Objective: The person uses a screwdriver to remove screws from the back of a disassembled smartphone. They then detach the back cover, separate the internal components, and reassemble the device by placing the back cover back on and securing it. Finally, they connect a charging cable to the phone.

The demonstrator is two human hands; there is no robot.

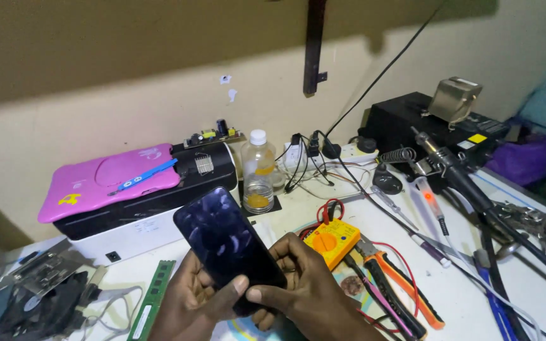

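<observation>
A black smartphone (225, 239) with a dark, glossy screen is held tilted up over the white bench. My left hand (188, 297) cups it from below and the left, with the thumb lying across the lower edge of the screen. My right hand (304, 284) grips its lower right side, with the thumb pressed on the bottom corner. Both hands are at the bottom centre of the view.
A yellow multimeter (331, 240) and orange-handled pliers (399, 284) lie just right of my hands. A green memory stick (150, 303) lies to the left. Behind are a pink tablet case (105, 180) on a black-and-white box, a clear bottle (258, 173), a soldering station (424, 123) and cables.
</observation>
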